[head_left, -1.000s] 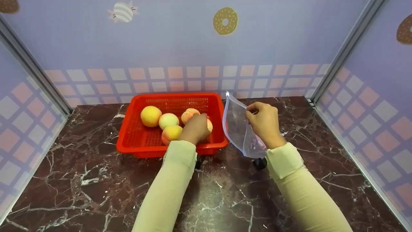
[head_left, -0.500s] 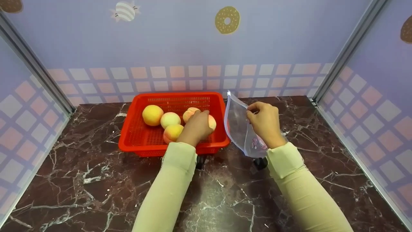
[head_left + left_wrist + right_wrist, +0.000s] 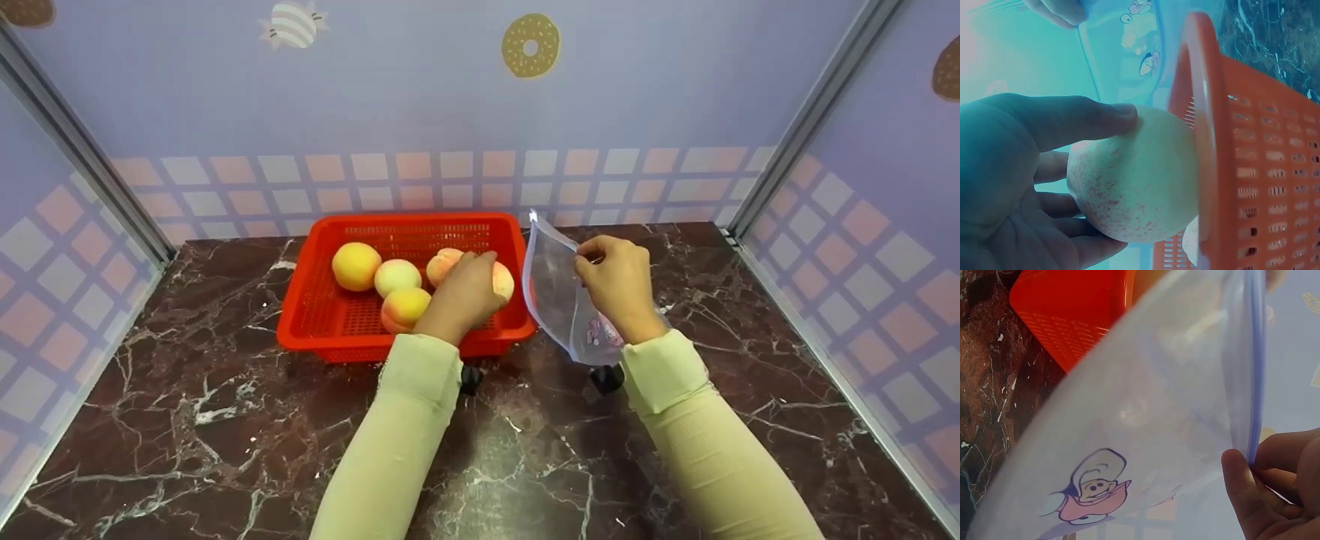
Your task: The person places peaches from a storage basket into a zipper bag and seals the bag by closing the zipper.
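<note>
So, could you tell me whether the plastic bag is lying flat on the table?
No, the right hand holds the plastic bag upright by its rim.

Both arms wear snug pale yellow-green sleeves (image 3: 397, 435) ending at the wrists; the left hand (image 3: 461, 296) and right hand (image 3: 619, 289) are bare.

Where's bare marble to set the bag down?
Bare marble left of the red basket, and right of the zip bag. Crowded: basket's right end, where left hand grips a peach.
</note>
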A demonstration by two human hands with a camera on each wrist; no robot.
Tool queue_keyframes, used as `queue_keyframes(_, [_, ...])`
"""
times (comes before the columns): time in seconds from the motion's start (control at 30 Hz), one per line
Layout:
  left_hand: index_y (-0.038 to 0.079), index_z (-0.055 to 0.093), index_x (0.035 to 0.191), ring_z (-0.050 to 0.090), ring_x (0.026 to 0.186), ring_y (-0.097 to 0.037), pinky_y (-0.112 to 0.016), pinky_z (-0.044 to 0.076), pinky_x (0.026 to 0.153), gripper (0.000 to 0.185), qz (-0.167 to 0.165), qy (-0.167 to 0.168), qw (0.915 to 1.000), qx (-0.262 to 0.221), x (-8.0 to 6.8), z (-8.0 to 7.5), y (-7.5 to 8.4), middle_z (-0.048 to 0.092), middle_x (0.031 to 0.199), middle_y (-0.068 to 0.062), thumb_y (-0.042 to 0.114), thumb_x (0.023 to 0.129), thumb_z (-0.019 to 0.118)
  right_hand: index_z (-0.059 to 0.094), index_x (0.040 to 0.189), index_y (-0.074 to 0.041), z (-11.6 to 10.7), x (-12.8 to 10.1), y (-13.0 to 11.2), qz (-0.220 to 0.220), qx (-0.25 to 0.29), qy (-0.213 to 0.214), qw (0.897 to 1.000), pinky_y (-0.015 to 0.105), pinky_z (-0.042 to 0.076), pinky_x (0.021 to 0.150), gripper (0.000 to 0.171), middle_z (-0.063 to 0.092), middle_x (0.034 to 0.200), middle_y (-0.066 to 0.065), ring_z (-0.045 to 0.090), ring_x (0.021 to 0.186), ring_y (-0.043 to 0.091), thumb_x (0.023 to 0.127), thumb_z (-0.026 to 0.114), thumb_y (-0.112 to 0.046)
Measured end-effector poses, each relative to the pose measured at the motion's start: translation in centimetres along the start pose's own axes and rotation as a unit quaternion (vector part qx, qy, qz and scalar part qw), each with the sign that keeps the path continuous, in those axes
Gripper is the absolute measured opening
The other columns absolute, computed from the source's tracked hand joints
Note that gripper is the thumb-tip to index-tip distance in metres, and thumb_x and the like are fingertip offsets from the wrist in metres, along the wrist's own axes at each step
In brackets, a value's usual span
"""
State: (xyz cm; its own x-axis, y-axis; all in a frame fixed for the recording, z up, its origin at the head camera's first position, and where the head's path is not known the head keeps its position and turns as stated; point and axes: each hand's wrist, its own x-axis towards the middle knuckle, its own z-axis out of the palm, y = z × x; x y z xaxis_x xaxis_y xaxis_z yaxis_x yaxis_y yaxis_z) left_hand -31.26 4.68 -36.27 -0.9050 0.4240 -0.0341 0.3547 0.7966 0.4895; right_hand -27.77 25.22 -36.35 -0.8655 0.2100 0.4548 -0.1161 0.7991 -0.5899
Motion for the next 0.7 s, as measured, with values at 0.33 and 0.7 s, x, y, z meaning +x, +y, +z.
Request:
queue_keyframes(0.33, [0.005, 0.039, 0.147, 0.047, 0.131, -0.031, -0.041, 0.033, 0.115, 0.067, 0.009, 0.024, 0.9994, -0.021, -0.6, -0.2, 1.1, 0.046, 0.143, -0.017, 0.02, 0.087, 0.064, 0.075, 0.089, -0.005, 0.0, -0.1, 0.2, -0.001, -0.004, -0.002, 1.0, 0.027, 0.05, 0.052, 0.013, 0.074, 0.08, 0.008, 0.066, 0.057, 0.017, 0.084, 0.066, -0.011])
queue_keyframes(0.7, [0.006, 0.042, 0.146, 0.051, 0.127, -0.03, -0.041, 0.035, 0.114, 0.065, 0.036, 0.054, 0.9972, -0.036, -1.2, -0.1, 2.1, 0.048, 0.14, -0.016, 0.02, 0.087, 0.065, 0.075, 0.087, -0.004, 0.2, -0.2, 0.0, -0.001, 0.005, 0.004, 1.0, 0.027, 0.049, 0.052, 0.012, 0.074, 0.079, 0.008, 0.066, 0.055, 0.017, 0.083, 0.066, -0.01])
